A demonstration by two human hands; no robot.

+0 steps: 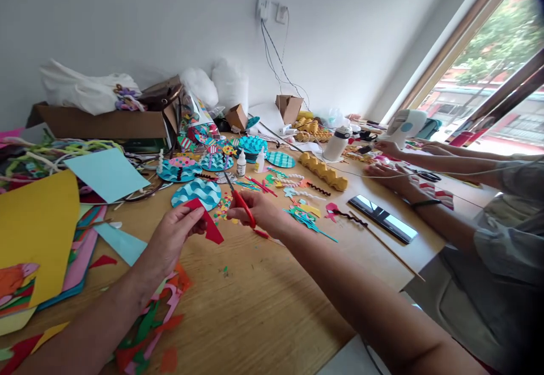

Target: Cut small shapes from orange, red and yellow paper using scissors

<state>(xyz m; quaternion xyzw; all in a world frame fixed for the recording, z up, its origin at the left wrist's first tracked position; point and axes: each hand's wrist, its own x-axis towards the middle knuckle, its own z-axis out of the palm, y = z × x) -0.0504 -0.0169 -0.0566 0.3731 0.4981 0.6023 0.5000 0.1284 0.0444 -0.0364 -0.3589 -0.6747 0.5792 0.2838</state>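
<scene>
My left hand (181, 229) pinches a piece of red paper (212, 232) between thumb and fingers, above the wooden table. In my right hand (260, 212) is a pair of red-handled scissors (243, 205), with the blades pointing up and away from me. The scissors and the paper are apart. Just beyond my hands lies a blue wavy-patterned disc (196, 194), with small coloured paper dots (221, 209) to its right. Two small white glue bottles (241, 164) stand a little farther back.
Coloured paper sheets (40, 233) and paper scraps (155, 318) lie at the left. Teal paper strips (306, 220), a yellow egg-carton strip (323, 172), a phone (382, 218) and a wooden stick (395, 253) lie at the right, near another person's arms (450, 222). A white bottle (337, 144) stands behind.
</scene>
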